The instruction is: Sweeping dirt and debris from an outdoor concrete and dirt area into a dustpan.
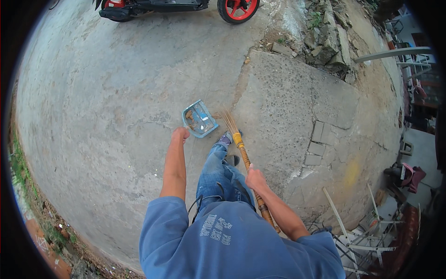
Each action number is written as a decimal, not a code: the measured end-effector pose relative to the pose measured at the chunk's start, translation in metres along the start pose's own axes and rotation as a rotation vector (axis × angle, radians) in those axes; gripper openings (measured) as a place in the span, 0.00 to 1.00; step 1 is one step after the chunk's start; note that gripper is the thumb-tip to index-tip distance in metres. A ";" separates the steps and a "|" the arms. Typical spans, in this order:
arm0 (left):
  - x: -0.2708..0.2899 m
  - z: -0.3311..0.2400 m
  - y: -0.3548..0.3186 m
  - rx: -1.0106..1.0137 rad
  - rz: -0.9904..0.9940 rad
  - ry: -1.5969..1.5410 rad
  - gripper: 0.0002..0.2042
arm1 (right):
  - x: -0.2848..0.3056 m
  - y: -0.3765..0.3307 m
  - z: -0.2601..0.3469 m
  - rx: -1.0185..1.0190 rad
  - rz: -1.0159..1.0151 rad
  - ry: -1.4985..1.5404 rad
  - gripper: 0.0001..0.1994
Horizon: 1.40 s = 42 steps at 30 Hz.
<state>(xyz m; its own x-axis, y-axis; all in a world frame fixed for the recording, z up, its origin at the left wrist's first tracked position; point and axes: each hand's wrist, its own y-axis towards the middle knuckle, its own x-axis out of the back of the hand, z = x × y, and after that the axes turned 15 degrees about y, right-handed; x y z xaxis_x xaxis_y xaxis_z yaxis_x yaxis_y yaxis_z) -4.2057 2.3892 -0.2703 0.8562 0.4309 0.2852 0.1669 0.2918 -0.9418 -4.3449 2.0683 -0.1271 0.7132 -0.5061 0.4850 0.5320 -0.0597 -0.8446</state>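
Note:
A light blue dustpan [210, 130] is just ahead of my feet, with brownish debris and small white scraps in it. My left hand [181, 134] is closed at its near left corner; the fingers hide the part they grip. In my right hand [255, 178] is the wooden handle of a stick broom [242, 151], its fingers wrapped round the shaft. The broom slants forward and left, a yellow band binding its thin bristles. Their tips are close to the right side of the dustpan, near a few brown bits on the ground. The handle's rear end passes beside my right forearm.
Grey cracked concrete [116, 116] spreads around me. A motorbike with a red wheel [238, 10] stands far ahead. Broken rubble [327, 46] lies at the far right. Pale metal frames [364, 246] stand at the near right. Grass [21, 162] edges the left side.

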 end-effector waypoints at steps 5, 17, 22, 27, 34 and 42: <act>0.003 -0.023 0.005 0.015 -0.011 0.059 0.08 | -0.013 0.004 0.000 -0.025 0.128 -0.024 0.26; 0.002 -0.021 0.007 -0.212 -0.032 0.295 0.07 | 0.032 -0.025 -0.009 0.076 0.057 0.144 0.29; 0.019 -0.039 -0.011 -0.383 -0.027 0.576 0.05 | 0.053 -0.004 -0.039 -0.029 -0.183 0.191 0.29; 0.032 -0.075 -0.013 -0.330 -0.022 0.622 0.07 | 0.087 0.020 -0.048 -0.243 -0.256 0.225 0.28; 0.073 -0.104 -0.030 -0.230 0.142 0.646 0.08 | 0.096 0.033 -0.050 -0.280 -0.229 0.272 0.28; 0.091 -0.125 -0.050 -0.398 0.132 0.539 0.06 | 0.098 0.032 -0.049 -0.232 -0.261 0.359 0.28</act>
<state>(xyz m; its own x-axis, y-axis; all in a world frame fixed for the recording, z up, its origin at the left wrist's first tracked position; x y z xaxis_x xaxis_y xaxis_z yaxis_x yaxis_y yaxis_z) -4.0751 2.3075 -0.2191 0.9884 -0.0747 0.1323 0.1233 -0.1143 -0.9858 -4.2804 1.9744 -0.1176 0.3456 -0.7108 0.6127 0.5273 -0.3930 -0.7533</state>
